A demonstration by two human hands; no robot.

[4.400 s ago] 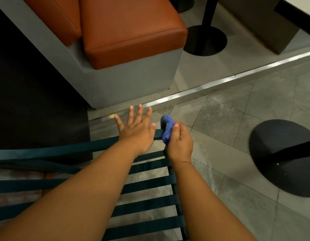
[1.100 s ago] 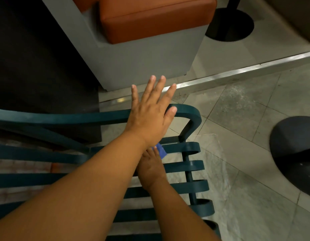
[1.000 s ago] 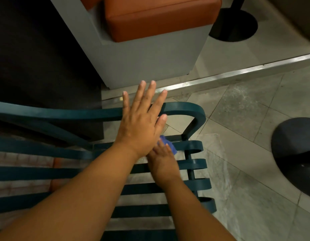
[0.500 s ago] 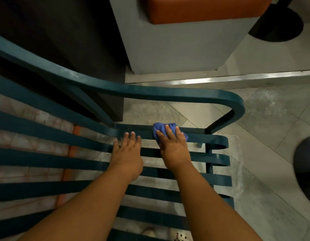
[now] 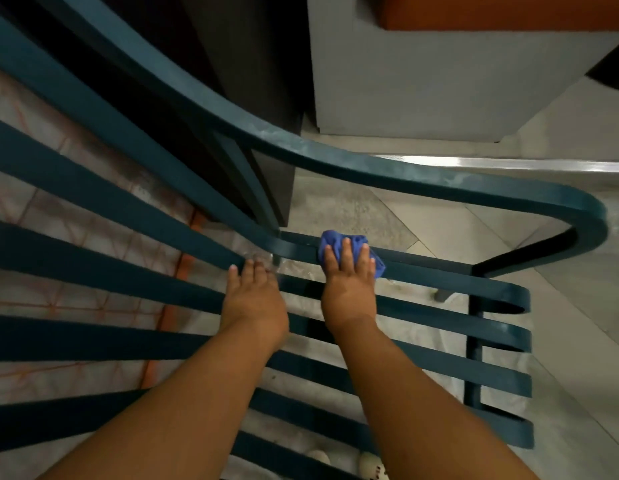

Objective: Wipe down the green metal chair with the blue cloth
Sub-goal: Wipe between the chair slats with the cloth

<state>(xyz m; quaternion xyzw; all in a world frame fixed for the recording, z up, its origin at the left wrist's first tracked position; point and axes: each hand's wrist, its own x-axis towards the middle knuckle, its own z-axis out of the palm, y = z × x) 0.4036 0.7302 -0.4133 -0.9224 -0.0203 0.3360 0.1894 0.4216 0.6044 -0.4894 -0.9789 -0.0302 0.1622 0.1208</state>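
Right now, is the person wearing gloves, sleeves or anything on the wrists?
No. Both forearms are bare up to the bottom edge of the picture, with no sleeve in view. The left hand and right hand are ungloved, and no watch, band or ring shows on the wrists or fingers.

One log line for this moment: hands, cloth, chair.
right hand: presses cloth on chair slat, fingers straight | left hand: rests on next slat, holds nothing | wiping underway
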